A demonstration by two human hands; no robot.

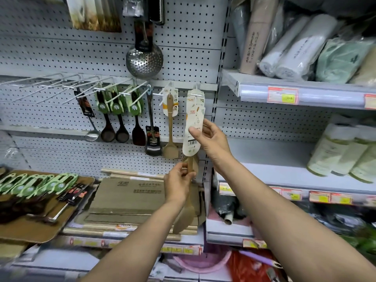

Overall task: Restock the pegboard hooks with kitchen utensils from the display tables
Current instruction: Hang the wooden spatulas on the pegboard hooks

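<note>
The right hand is pinching the white card sleeve of a wooden spatula hanging at the rightmost pegboard hook. The left hand is pinching its wooden handle just below the card, fingers curled round it.

Two hands, one skimmer

Carded wooden spatula hangs upright at the rightmost pegboard hook.
</note>
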